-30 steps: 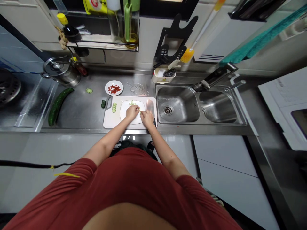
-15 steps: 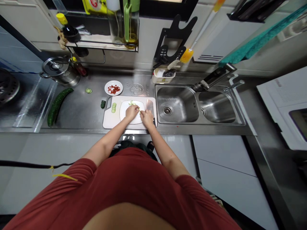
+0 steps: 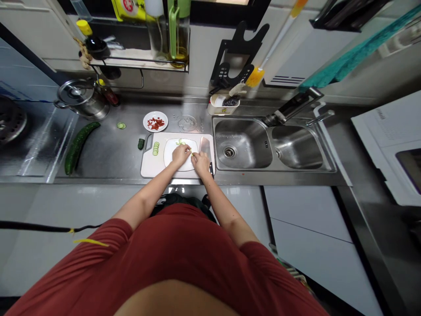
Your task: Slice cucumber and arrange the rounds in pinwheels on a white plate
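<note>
A white plate [image 3: 169, 153] lies on a pale cutting board [image 3: 148, 167], with thin green pieces [image 3: 180, 142] near its far edge. Over the plate my left hand [image 3: 181, 155] pinches a small pale-green piece between its fingertips. Close to it on the right, my right hand [image 3: 200, 163] has its fingertips together at a tiny yellowish piece, too small to make out well. Cucumber slices [image 3: 155, 149] lie in a row on the board's left part. A knife [image 3: 205, 145] rests at the board's right side, partly hidden by my right hand.
A small plate of red pieces [image 3: 155, 122] stands behind the board. To the left are a cucumber stub [image 3: 141, 144], a long cucumber [image 3: 78, 147] and a lidded pot [image 3: 82, 98]. The double sink [image 3: 243, 142] adjoins the board's right. A shelf [image 3: 141, 63] hangs above.
My right hand has shifted slightly left and down, showing more of the knife's black handle. My left hand stays almost in place.
</note>
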Demonstrator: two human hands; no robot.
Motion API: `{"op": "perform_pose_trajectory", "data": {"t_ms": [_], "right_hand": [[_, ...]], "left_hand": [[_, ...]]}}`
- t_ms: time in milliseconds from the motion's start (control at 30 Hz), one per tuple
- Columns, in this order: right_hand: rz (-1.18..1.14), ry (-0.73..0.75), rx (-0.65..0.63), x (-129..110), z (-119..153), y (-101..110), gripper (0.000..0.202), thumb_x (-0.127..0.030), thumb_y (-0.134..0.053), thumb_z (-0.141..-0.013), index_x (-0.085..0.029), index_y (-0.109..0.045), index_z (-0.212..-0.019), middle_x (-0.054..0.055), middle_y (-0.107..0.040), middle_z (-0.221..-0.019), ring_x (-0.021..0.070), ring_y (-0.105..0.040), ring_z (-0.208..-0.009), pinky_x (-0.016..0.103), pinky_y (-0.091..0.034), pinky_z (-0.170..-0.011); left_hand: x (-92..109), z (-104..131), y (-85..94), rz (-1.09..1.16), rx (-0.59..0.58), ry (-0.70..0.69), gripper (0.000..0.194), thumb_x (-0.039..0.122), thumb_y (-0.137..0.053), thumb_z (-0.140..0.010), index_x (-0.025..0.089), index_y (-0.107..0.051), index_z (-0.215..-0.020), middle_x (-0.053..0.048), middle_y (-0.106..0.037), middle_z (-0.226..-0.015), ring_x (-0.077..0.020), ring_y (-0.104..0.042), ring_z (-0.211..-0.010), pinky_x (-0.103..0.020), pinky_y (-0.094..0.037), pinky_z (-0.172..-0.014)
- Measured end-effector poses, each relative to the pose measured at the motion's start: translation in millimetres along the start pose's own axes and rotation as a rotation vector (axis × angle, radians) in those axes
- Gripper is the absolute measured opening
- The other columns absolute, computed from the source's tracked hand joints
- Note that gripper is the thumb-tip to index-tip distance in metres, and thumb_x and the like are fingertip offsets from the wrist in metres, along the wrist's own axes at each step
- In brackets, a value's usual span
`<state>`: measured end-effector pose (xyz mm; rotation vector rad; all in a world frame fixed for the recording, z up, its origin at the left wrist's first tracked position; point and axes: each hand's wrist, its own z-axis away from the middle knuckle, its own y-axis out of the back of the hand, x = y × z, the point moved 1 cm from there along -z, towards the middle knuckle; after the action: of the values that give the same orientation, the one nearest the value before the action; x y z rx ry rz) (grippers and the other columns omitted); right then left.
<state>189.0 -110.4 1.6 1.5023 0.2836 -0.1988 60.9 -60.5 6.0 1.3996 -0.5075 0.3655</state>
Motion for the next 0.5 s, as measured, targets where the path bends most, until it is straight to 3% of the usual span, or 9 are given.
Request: {"op": "perform_pose_trajectory", "data": {"t_ms": [500], "right_hand": [[-0.014,-0.007,-0.037,-1.1,-2.5,4.1,0.033,-0.036,-0.04,-0.096,-0.023,-0.064,-0.116,0.01,-0.055,-0.102,0.024,-0.043,-0.099,0.03,-0.033,-0.081]], "left_hand": [[3.5,1.9,1.4,-0.03,0.004,0.012,0.019,0.03,-0.055,-0.084,0.025,-0.065,-0.099,-0.003,-0.064,-0.094,-0.0175,-0.058,-0.091,-0.026,-0.042,-0.076]]}}
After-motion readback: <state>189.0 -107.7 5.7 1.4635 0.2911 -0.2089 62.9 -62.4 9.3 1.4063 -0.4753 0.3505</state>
